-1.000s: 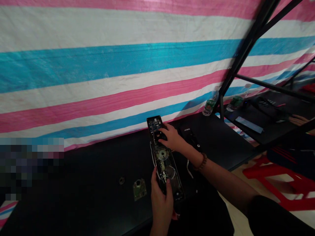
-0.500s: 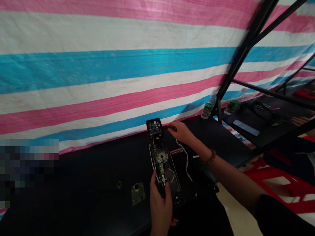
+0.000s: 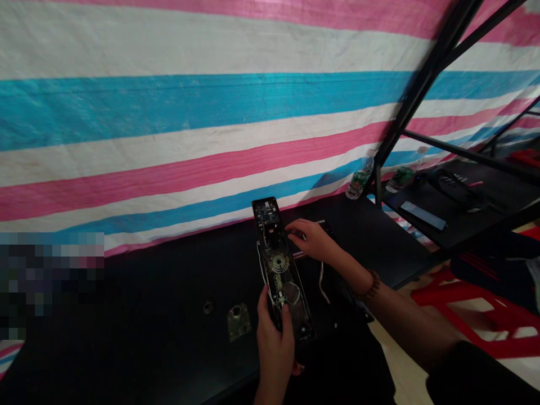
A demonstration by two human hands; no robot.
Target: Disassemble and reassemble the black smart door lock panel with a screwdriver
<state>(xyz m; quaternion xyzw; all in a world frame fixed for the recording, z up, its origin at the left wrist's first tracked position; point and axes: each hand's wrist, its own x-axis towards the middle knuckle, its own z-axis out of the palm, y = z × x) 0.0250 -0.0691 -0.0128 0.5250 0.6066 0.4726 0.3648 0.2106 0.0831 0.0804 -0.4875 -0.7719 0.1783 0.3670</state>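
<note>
A long black device housing (image 3: 298,322), opened up, shows a circuit board (image 3: 266,212) at its far end, a round metal part (image 3: 279,262) midway and thin white wires. My left hand (image 3: 275,343) grips the near left side of this housing, thumb over its inner parts. At the housing's right edge, above the round part, is my right hand (image 3: 311,239), thumb and fingers pinched together; what they hold, if anything, is too small to make out. A pale cable (image 3: 323,286) lies right of the housing. Left of it rest a squarish plate with a hole (image 3: 239,324) and a small ring-like part (image 3: 208,306).
The black table (image 3: 160,315) meets a striped plastic sheet (image 3: 169,112) at the back. A plastic bottle (image 3: 358,183) stands beside a black metal frame (image 3: 400,121). Another bottle (image 3: 399,179) and a flat rectangular object (image 3: 423,215) are on the neighbouring table. A red stool (image 3: 459,320) is at right.
My right hand has moved nearer and lower along the housing, from beside the circuit board towards the middle. My left hand keeps its hold. The view has shifted slightly.
</note>
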